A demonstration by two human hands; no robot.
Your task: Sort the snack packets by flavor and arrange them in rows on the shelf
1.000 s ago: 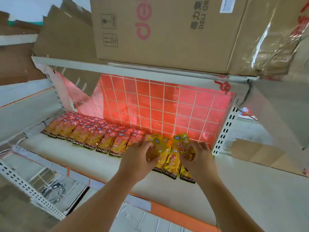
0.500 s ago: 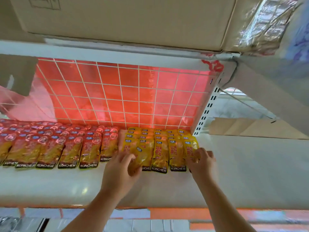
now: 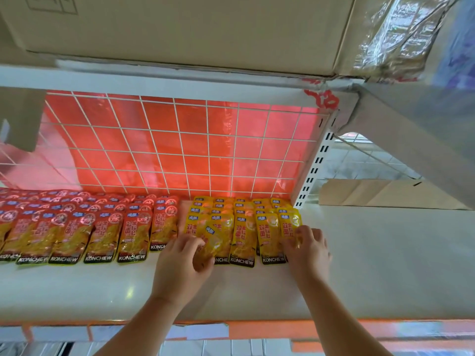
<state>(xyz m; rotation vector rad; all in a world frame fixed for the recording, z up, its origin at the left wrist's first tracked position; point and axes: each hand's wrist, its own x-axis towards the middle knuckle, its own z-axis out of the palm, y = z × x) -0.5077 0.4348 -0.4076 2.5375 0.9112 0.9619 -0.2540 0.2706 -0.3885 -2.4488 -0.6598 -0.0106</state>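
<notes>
Since the yellow rows are being squared up beside the red ones, both hands are working at the front of the stack, just back from the front edge of the shelf (image 3: 385, 265). Left hand (image 3: 181, 263) is curling fingers and thumb round a loose yellow packet (image 3: 210, 240), clamping its lower end. That packet is lying tilted over the front of the leftmost yellow row, not lined up yet, and is likely being slotted in there. Right hand (image 3: 308, 249) is bending its fingers (image 3: 291, 244) over the bottom of the end packet (image 3: 289, 224), the rightmost one. It looks to be pinching it to hold that side straight. The thumb is hiding, so I cannot tell how tight.

Yellow packets (image 3: 244, 227) are sitting in overlapping rows running toward the back right corner of the shelf, each top tucking behind the next so the labels are showing. Red packets (image 3: 102, 232) are filling the left stretch the same way. A narrow bare gap is separating the two flavors, so sorting is looking nearly done. Behind them a wire grid (image 3: 180, 150) with red backing is closing off the back edge. Cardboard box (image 3: 180, 29) is resting on the level above.
</notes>
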